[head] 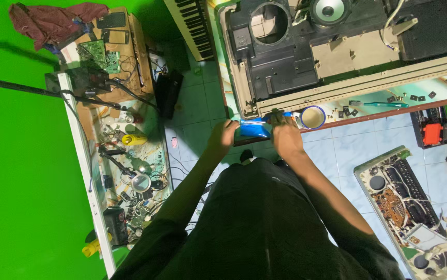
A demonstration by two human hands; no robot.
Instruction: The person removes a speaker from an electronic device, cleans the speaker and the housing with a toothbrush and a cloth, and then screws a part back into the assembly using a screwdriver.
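Both of my hands hold a shiny blue pouch point(253, 129) at the near edge of the workbench point(389, 111). My left hand point(223, 133) grips its left end. My right hand point(284, 134) pinches its right end, just beside a small round blue-rimmed tin point(312, 117). Right behind the pouch lies an opened keyboard casing point(285, 57) with round speaker holes and a speaker cone point(330, 9).
Small black parts and a teal pen point(385, 105) lie scattered along the bench edge. On the tiled floor sit a dismantled keyboard board point(407, 199) at right and a black-and-orange tool point(433, 133). A cluttered side table point(130, 171) with tools stands left, a keyboard point(192, 23) leans behind.
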